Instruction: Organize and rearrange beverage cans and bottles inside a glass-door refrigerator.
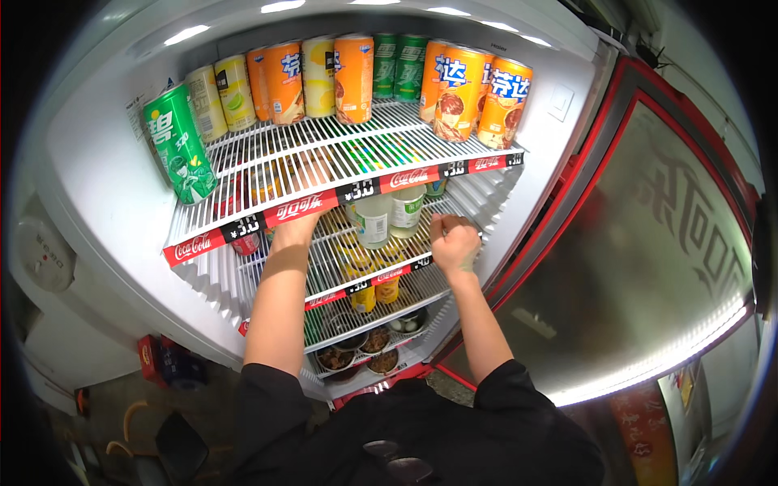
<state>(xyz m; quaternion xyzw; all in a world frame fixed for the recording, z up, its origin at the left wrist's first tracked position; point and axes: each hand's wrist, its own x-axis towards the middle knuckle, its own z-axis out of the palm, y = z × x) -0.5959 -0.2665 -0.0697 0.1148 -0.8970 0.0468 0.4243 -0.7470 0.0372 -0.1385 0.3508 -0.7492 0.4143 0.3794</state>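
Note:
My left hand [307, 176] reaches under the top wire shelf [304, 152] of a drinks fridge; the shelf's bars cover it, and its grip cannot be made out. My right hand [454, 243] is curled at the front right edge of the second shelf [328, 258], fingers bent; whether it grips the edge is unclear. Between my hands, two translucent plastic containers, a left one [372, 222] and a right one with a green label [407, 209], stand on that second shelf. A green Sprite can [180, 146] stands at the top shelf's left front.
Orange Fanta cans [453, 94], yellow cans [234, 94] and green cans [410, 70] stand on the top shelf. Lower down are yellow containers [363, 299] and bowls of food [377, 340]. The fridge's red-framed glass door [632, 243] is swung out at the right.

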